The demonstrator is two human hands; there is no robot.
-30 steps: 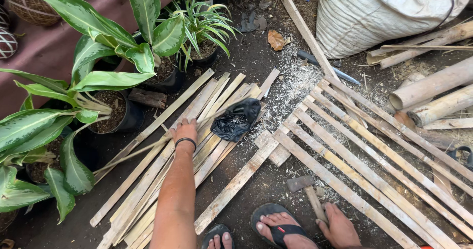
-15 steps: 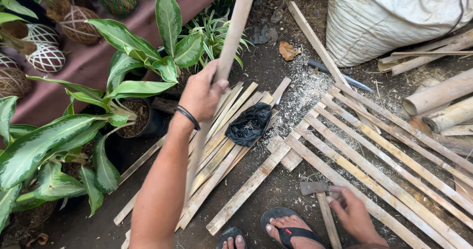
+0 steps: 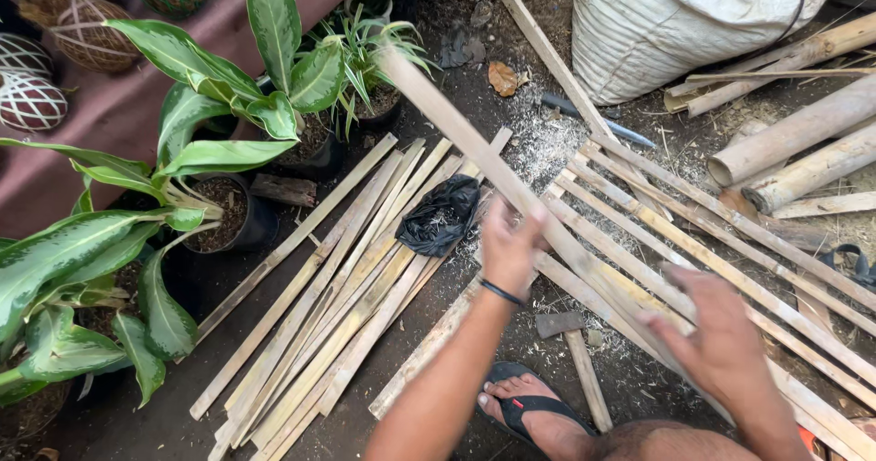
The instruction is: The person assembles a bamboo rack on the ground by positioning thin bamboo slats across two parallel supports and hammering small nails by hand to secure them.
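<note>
My left hand [image 3: 509, 242] grips a long pale bamboo slat [image 3: 456, 125] near its middle and holds it in the air, slanting from upper left down toward my lap. My right hand [image 3: 721, 329] is at the slat's lower end with fingers spread; whether it touches the slat I cannot tell. Below lies a flat frame of bamboo slats [image 3: 730, 233] laid side by side over cross pieces. A loose pile of bamboo slats [image 3: 338, 288] lies on the ground to the left, with a crumpled black plastic bag [image 3: 443, 214] on top.
Potted leafy plants [image 3: 219, 141] stand at the left. A full white sack [image 3: 693, 18] stands at the top right, with thick bamboo poles [image 3: 794, 146] beside it. A hammer [image 3: 570, 351] lies near my sandalled foot [image 3: 529, 406]. Sawdust covers the dirt.
My left hand has lifted one slat off the pile and swung it right, over the frame. My right hand has risen from the ground toward the slat's lower end.
</note>
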